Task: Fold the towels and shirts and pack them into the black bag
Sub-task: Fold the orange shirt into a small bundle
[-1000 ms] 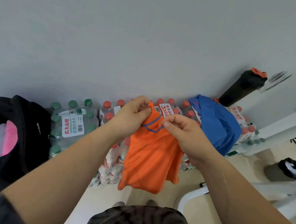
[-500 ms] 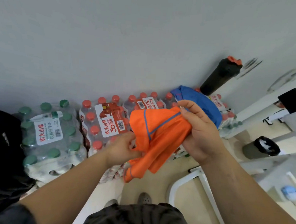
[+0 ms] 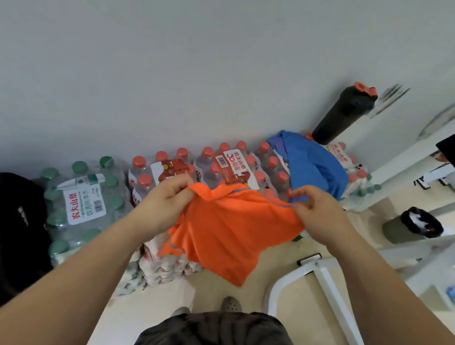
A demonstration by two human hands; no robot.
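Out front at chest height, we hold orange shirt (image 3: 230,231) stretched between both hands, hanging clear of floor. Our left hand (image 3: 166,203) grips one top corner, fingers curled round cloth. Our right hand (image 3: 317,215) pinches other top edge at blue-trimmed seam. Behind shirt: water bottle packs (image 3: 86,203) along wall. Blue shirt (image 3: 312,164) lies on packs, beside black flask (image 3: 342,112). Black bag (image 3: 6,238) sits far left, touching packs.
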